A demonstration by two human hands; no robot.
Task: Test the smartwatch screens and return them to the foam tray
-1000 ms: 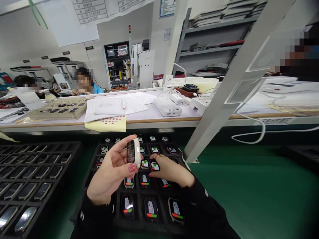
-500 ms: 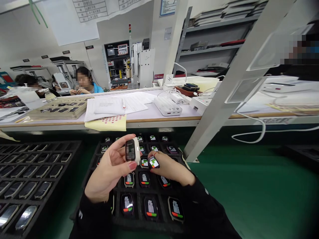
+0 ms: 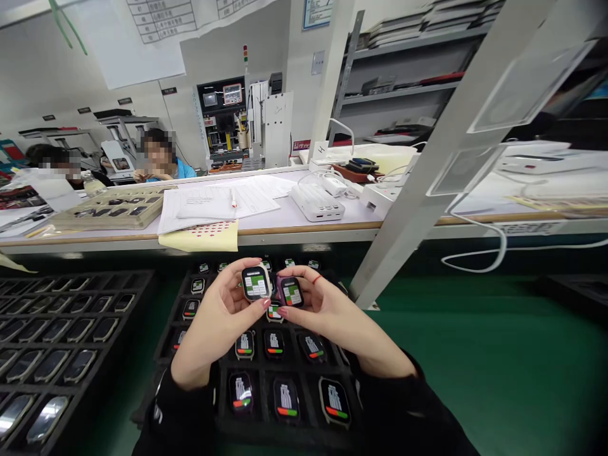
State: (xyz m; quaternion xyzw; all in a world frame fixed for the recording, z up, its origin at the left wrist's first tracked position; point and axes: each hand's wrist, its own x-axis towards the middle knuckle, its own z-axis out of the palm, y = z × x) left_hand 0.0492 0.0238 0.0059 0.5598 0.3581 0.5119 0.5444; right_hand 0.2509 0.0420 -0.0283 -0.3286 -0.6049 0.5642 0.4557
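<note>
Two smartwatches held side by side near the centre of the frame, above a black compartmented tray (image 3: 285,434) at lower centre. The left hand (image 3: 211,320) grasped a white-cased watch (image 3: 256,284) by its edges between thumb and fingers; the right hand (image 3: 332,310) gripped a purple-cased watch (image 3: 291,292) in like manner. Half a second earlier, the white-cased watch was turned edge-on with its display looking dark, and the purple-cased one hung lower, just over the tray. By this moment the former had been rotated and the latter raised, so that both displays faced the camera, each showing green and white blocks. Whether the two cases touched could not be told. The change probably meant that the second watch had been fully taken from its compartment and that both screens could be read together. Other lit watches (image 3: 274,342) lay in the tray below the hands, some with red and green bars, while a second tray (image 3: 105,354) of dark-screened watches occupied the lower left of the frame.
</note>
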